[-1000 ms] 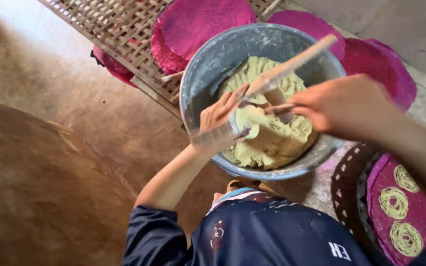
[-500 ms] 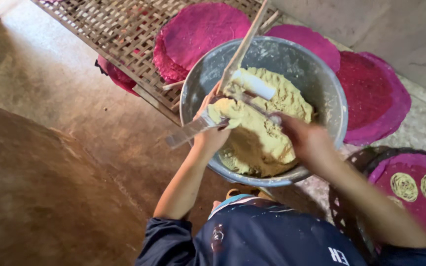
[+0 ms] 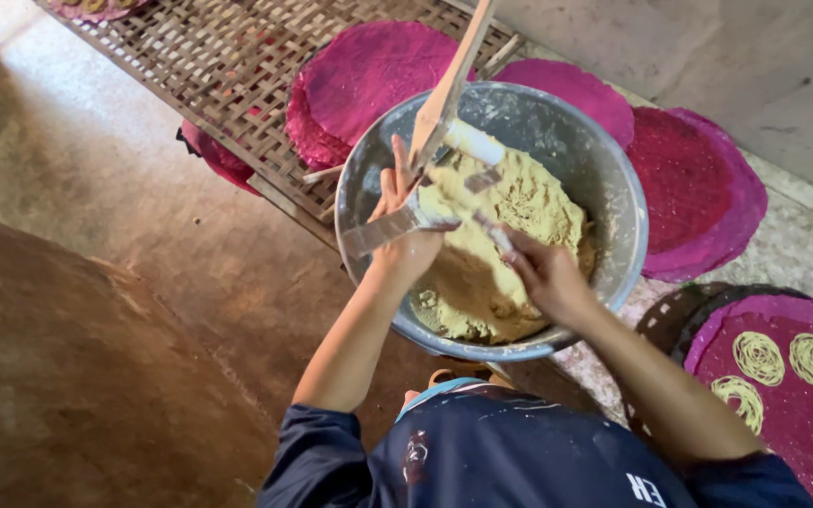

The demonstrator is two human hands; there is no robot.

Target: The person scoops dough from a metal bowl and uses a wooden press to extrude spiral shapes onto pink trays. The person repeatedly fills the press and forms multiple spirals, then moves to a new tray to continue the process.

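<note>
Gripping: a metal press tool [image 3: 397,226] is clasped by the left hand [image 3: 406,235] at the near-left rim of the bowl; the fingers are wrapped round its flat handle; a pale cylinder [image 3: 474,143] and a long wooden lever [image 3: 454,80] rise from the same spot, though how they are joined cannot be told
Right hand: the right hand [image 3: 543,273] is closed on a thin utensil [image 3: 491,230], its tip pushed into the dough near the tool; what kind of utensil it is cannot be told
Bowl: a large grey metal bowl [image 3: 613,188] is seen on the ground before the person; it is filled about halfway with a coarse yellowish dough [image 3: 519,202]; smears are carried up the inner wall
Mats: round magenta mats [image 3: 698,188] are laid behind and right of the bowl, partly on a woven lattice rack [image 3: 190,56]; on the mat [image 3: 802,414] at the lower right, three pale coiled noodle rounds [image 3: 757,357] are held, well apart from the bowl
Spill risk: dough could be dropped over the near rim, since both hands are worked close to it; the sticky mass may cling to the utensil
Tip risk: the bowl could be rocked if the lever is leaned on; it appears to be steadied by nothing
</note>
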